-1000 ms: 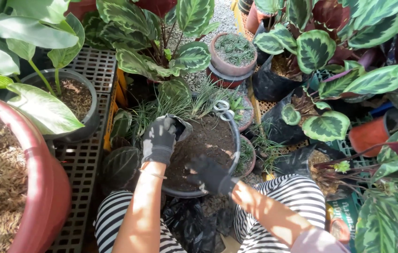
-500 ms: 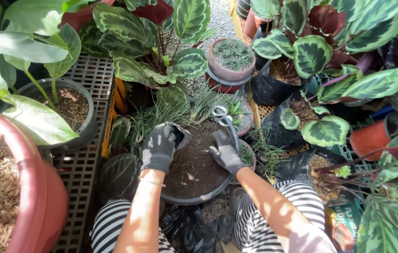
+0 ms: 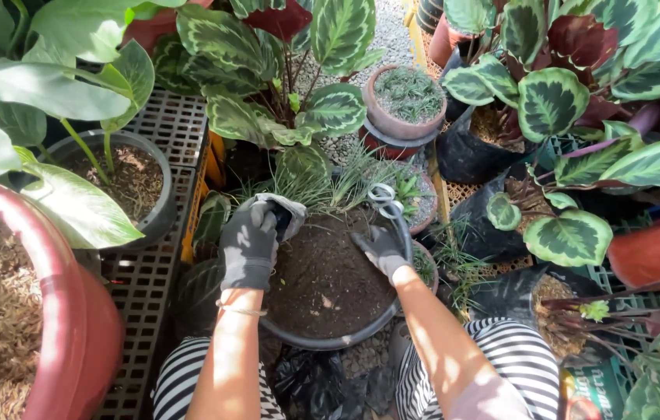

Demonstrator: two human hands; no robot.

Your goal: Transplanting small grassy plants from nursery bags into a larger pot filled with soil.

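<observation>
Two gloved hands grip a black pot (image 3: 330,342) of dark soil (image 3: 322,280) held between striped knees (image 3: 190,381). The left hand (image 3: 251,243), in a grey glove, is clamped over the pot's far left rim, fingers curled around the edge. The right hand (image 3: 380,250), in a darker glove, is closed on the far right rim and also holds scissors (image 3: 386,204), their loop handles sticking up past the fingers; whether the blades are open I cannot tell. The hands sit well apart, one on each side of the pot.

Thin grass-like shoots (image 3: 314,183) spread just beyond the pot's far edge. A large red pot (image 3: 73,311) with dry mulch stands at the left, touching a black grid crate (image 3: 143,288). On that crate stands a dark pot (image 3: 155,214) with a broad-leafed plant. Further off, a pinkish clay pot (image 3: 388,124) holds fine green tufts. Plants with striped, patterned leaves (image 3: 571,233) crowd the right side, beside an orange pot (image 3: 645,253). Gravel (image 3: 392,35) shows at the top.
</observation>
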